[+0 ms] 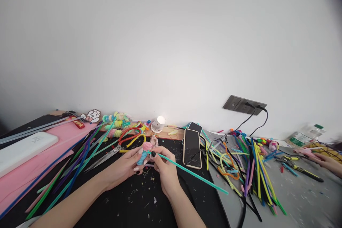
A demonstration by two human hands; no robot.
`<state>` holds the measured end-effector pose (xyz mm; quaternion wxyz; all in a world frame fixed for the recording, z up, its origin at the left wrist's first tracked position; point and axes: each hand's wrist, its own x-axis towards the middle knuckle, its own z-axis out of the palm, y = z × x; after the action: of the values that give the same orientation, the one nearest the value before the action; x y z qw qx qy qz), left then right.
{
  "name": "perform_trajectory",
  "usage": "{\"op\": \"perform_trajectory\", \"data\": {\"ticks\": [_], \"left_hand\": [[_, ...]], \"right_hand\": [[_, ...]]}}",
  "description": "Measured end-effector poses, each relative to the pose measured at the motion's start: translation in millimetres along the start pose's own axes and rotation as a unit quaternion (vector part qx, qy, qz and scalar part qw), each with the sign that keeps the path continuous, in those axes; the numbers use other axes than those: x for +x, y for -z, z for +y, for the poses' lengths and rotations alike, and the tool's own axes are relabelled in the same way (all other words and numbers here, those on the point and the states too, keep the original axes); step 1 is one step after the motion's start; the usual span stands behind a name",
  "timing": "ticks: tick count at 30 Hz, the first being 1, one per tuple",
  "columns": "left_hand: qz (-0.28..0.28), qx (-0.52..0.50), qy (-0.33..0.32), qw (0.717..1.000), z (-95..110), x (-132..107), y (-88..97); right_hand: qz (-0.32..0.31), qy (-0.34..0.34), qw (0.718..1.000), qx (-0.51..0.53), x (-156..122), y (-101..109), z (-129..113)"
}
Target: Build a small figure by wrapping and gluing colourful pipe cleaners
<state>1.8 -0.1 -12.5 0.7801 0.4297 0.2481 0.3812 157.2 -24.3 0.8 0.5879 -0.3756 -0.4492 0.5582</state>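
Observation:
My left hand is closed around a small pipe-cleaner figure with a pink top and a blue coiled body, held just above the black mat. My right hand pinches one end of a long teal pipe cleaner against the figure. The teal stem runs out to the lower right, over the mat's edge. Both hands meet at the figure, with dark-painted nails showing.
Scissors and loose pipe cleaners lie left of my hands. Two phones lie to the right, then a big heap of pipe cleaners and cables. Another person's hand works at far right. A white box rests on pink sheets.

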Motion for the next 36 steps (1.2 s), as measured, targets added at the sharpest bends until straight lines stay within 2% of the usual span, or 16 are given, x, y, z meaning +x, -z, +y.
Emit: {"op": "perform_trajectory", "data": {"ticks": [12, 22, 36], "left_hand": [[-0.011, -0.045, 0.035, 0.998, -0.8, -2.0, 0.3], [-0.008, 0.024, 0.006, 1.0, 0.6, 0.5, -3.3], [0.008, 0.042, -0.011, 0.999, 0.4, 3.1, -5.4]], "right_hand": [[0.007, 0.006, 1.0, -0.029, 2.5, 3.8, 4.3], [0.016, 0.043, 0.995, -0.085, 2.4, 2.2, 5.0], [0.006, 0.063, 0.992, -0.106, 2.2, 2.3, 4.9]]}}
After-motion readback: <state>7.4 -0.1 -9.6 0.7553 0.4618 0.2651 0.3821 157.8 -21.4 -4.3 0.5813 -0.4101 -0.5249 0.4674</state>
